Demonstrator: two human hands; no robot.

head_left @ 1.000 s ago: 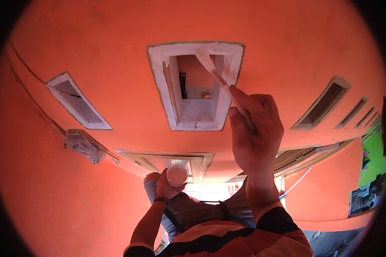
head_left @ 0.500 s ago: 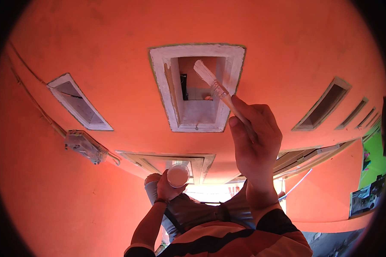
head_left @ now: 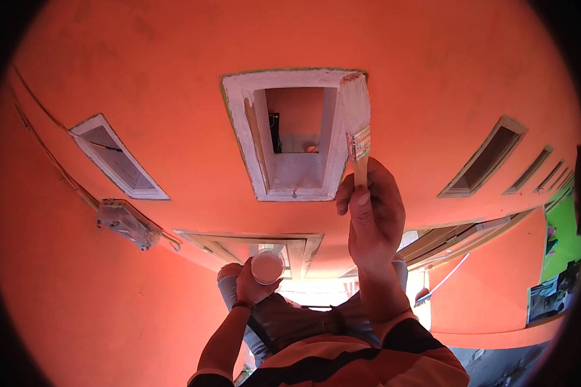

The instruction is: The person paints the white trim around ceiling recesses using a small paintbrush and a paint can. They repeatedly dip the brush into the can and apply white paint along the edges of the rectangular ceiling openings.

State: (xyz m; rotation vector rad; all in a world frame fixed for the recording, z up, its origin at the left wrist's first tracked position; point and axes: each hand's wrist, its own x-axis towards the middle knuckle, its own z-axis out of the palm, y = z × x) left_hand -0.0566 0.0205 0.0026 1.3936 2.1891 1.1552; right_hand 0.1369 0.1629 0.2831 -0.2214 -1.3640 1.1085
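My right hand [head_left: 376, 209] is closed around the wooden handle of a flat paintbrush [head_left: 357, 119], its bristles pointing up and coated pale. The bristles overlap the right side of a whitish vent frame [head_left: 281, 193] set in the orange wall; whether they touch it I cannot tell. Inside the frame is an opening onto another room. Lower down, my left hand [head_left: 255, 284] grips a round cup of pale paint [head_left: 267, 266], held level near my knee. The frame's left inner side shows a bare brownish strip.
To the left, a second whitish vent frame [head_left: 150, 190] sits near a clear plastic box [head_left: 129, 224] with cables running up the wall. More vent openings [head_left: 484, 161] line the wall at right. Below are wooden door frames [head_left: 313, 245]. A green wall area [head_left: 561, 238] shows at far right.
My right hand has turned the brush from leaning left across the opening to nearly upright over the frame's right side. The left hand with the cup stays about where it was.
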